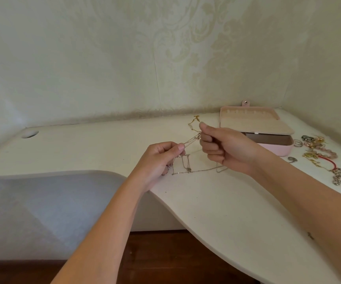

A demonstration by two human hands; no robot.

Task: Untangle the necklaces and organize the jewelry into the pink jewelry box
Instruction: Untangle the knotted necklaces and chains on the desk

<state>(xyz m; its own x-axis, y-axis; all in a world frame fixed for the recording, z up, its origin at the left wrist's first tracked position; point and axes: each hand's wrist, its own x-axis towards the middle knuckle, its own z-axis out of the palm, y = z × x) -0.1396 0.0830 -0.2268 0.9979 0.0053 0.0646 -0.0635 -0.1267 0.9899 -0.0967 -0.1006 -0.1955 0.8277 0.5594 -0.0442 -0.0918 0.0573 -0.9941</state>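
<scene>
Thin tangled necklaces (190, 168) hang between my two hands above the white desk (216, 201). My left hand (159, 158) pinches the chains between thumb and forefinger. My right hand (223, 148) is fisted and pinches the same strands a little higher, with a gold chain (194, 123) trailing behind it onto the desk. The loops below sag down to the desk surface. The pink jewelry box (276, 149) stands open behind my right hand, its lid (253, 121) tipped back.
Loose jewelry (319, 152) lies right of the box: rings, a pink bead bracelet, a red cord, a silver chain bracelet (337, 177). A cable hole (30, 133) sits at the desk's far left. The desk's curved front edge borders a grey chair (42, 201). Walls close the back and right.
</scene>
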